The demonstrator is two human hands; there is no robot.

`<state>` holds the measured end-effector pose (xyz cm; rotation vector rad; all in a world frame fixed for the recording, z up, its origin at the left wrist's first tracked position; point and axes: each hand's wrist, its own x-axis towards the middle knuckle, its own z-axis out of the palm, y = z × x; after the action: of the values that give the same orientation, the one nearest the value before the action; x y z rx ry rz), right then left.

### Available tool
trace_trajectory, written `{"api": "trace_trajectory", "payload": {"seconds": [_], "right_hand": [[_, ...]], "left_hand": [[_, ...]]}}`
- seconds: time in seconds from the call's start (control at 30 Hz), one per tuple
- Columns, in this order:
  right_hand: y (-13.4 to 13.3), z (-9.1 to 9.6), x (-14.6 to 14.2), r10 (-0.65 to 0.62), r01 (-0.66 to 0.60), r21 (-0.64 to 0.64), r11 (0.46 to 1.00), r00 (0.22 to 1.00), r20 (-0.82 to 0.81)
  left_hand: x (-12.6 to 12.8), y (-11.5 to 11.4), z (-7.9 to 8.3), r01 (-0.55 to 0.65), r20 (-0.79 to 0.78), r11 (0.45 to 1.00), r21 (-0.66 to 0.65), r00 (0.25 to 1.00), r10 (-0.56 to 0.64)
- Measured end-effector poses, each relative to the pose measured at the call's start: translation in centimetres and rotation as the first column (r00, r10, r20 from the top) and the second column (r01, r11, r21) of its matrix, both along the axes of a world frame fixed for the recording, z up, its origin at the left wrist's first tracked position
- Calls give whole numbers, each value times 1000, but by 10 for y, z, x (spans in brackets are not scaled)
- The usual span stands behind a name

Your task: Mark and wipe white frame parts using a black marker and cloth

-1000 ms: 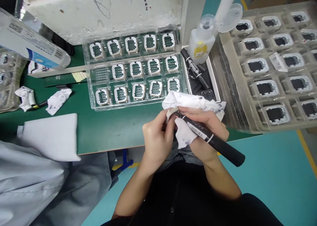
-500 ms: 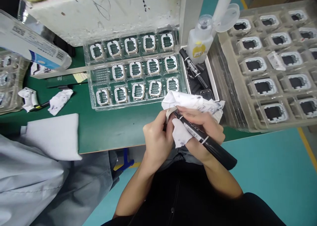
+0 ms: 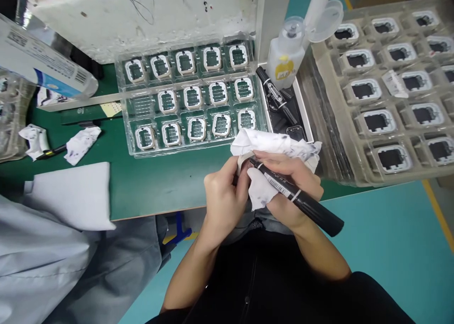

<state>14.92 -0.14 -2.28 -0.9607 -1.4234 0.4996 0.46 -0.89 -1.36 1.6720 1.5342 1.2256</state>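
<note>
The green bench (image 3: 159, 182) is stretching out before me, and a tray (image 3: 340, 158) of white-rimmed parts is resting at its right. At the far middle, a clear tray (image 3: 140, 107) is carrying three rows of pale, rounded frames (image 3: 192, 97). Ahead of my right grip (image 3: 307, 177), a white, dark-spotted cloth (image 3: 271, 142) is lying bunched, touching my fingers. My left grip (image 3: 224, 191) is clamping a small pale piece, thumb and forefinger together on it, near the bench's front edge. A bottle (image 3: 285, 59) is standing at the far right, beside the clear tray. My right grip is closing around a black marker (image 3: 297, 195), which is slanting with its tip at the small pale piece (image 3: 244, 158); I cannot tell whether they are touching.
</note>
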Motion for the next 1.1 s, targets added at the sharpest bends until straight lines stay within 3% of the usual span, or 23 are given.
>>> {"api": "trace_trajectory", "payload": {"seconds": [0.2,0.5,0.93,1.1], "right_hand": [[-1,-1,0,-35,35,-18,999,999,-24],[-1,-4,-1,-17,16,63,998,1000,10],[-2,-1,-2,-32,31,44,999,999,24],[-4,-1,-1,-20,20,6,1000,1000,15]], "left_hand": [[-1,0,1,30,5,999,29,1000,-30],[0,2,2,21,31,999,-27,999,-20],[1,-1,0,-9,-10,1000,-15,1000,8],[-1,-1,1,4,101,994,-107,995,7]]}}
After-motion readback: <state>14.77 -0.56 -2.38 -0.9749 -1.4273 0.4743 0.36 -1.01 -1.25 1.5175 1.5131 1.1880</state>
